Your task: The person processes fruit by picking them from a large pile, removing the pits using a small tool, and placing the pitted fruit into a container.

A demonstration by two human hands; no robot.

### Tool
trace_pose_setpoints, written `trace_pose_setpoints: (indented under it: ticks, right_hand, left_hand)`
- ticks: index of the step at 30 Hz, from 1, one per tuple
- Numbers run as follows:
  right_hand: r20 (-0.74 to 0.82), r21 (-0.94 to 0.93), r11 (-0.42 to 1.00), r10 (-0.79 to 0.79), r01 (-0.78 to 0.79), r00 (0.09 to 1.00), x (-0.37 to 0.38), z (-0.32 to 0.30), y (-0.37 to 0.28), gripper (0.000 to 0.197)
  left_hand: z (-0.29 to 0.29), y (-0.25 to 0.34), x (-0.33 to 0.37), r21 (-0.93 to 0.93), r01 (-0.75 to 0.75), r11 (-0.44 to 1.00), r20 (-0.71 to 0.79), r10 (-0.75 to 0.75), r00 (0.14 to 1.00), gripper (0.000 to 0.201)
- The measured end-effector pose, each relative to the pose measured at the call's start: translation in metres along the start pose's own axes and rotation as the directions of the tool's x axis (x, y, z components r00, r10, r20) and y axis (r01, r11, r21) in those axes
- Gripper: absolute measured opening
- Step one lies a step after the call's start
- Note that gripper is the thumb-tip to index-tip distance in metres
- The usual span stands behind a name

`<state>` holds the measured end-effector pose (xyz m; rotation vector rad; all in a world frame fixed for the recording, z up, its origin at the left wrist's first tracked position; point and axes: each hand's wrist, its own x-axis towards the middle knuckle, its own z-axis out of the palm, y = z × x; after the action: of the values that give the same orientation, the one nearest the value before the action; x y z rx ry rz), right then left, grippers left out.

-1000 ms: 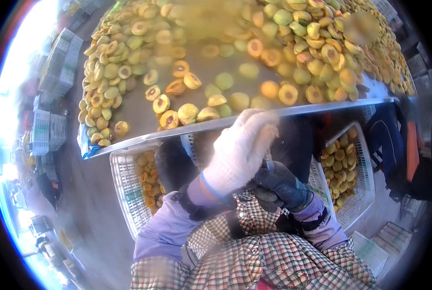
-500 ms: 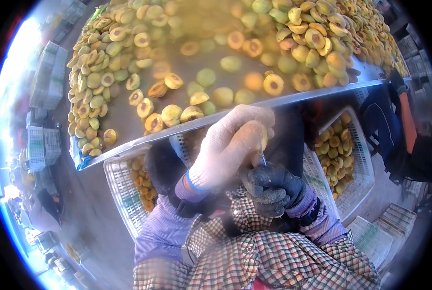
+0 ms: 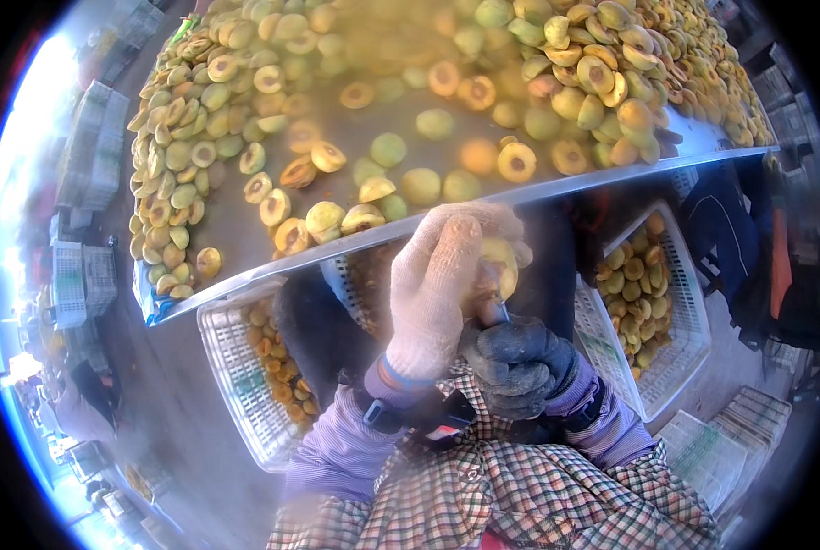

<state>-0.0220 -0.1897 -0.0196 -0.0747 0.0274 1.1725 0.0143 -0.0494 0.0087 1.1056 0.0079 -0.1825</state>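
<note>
Through my remote view, I have the white-gloved left grip (image 3: 436, 280) curled around a yellow fruit (image 3: 502, 263), with the fingers wrapped over its far side and the thumb on the near left. Part of the fruit shows at the right side of that grip; I cannot tell whether it is whole or cut.

The dark-gloved right grip (image 3: 518, 367) is closed in a fist, below and a little right of the fruit. A slim metal tool (image 3: 494, 312) sticks up out of it; its handle is hidden from me. The tool's long axis runs upward and slightly left, straight toward the fruit. Its upper end meets the fruit's lower edge as I see it, though blur keeps me from telling whether it is in the flesh or only against it.

The fruit's visible part looks longer up and down than across, roughly in line with the tool. Both hands sit just on my side of the surface (image 3: 231, 246), near its metal edge (image 3: 337, 253), with loose cut halves (image 3: 324, 221) just beyond.
</note>
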Motion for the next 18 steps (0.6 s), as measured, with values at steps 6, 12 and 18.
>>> trace_pose_setpoints:
  ticks: [6,12,18]
  right_hand:
    - [-0.082,-0.126,0.992,-0.001,-0.01,0.997,-0.001,0.0,-0.004,0.032]
    - [-0.182,-0.319,0.947,-0.092,0.03,0.979,0.015,-0.005,-0.001,0.027]
    - [-0.297,-0.591,0.807,-0.21,-0.007,0.931,0.004,-0.016,-0.004,0.017]
  left_hand:
    - [0.002,0.0,-0.003,-0.057,0.001,0.998,-0.121,-0.007,0.993,0.038]
    - [-0.018,-0.019,0.009,-0.083,-0.054,0.995,-0.293,0.028,0.956,0.032]
    - [-0.113,0.017,-0.02,0.168,-0.216,0.962,-0.52,0.272,0.81,0.025]
